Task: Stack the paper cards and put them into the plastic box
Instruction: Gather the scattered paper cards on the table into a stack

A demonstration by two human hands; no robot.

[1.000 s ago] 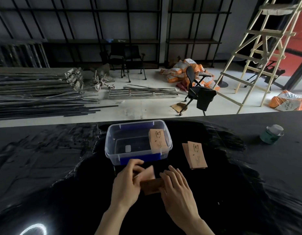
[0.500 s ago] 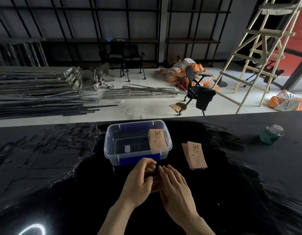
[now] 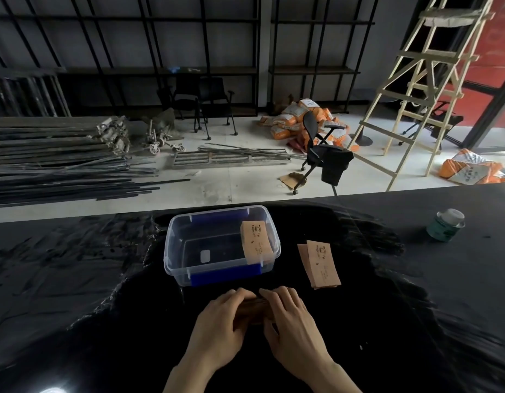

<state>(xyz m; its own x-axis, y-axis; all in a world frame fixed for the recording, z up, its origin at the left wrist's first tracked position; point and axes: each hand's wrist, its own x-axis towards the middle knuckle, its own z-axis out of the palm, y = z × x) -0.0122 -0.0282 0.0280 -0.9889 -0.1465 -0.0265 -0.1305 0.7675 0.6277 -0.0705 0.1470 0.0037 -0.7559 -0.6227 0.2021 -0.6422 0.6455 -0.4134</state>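
Observation:
A clear plastic box [image 3: 177, 245] with blue clips stands on the black table, and one tan paper card [image 3: 256, 241] leans inside at its right end. To the right of the box, two or three more tan cards [image 3: 320, 263] lie overlapped on the table. Just in front of the box, my left hand [image 3: 221, 321] and my right hand [image 3: 291, 319] press together from both sides on a small stack of cards [image 3: 252, 309]. Only a narrow brown strip of that stack shows between my fingers.
A green tin with a pale lid [image 3: 445, 224] stands at the table's far right. Beyond the table's far edge lies the floor with metal bars, an office chair [image 3: 322, 151], orange sacks and a wooden ladder [image 3: 410, 89].
My hands have closed in over the stack from both sides, hiding the card my left hand was laying down. The box and the loose cards have not moved.

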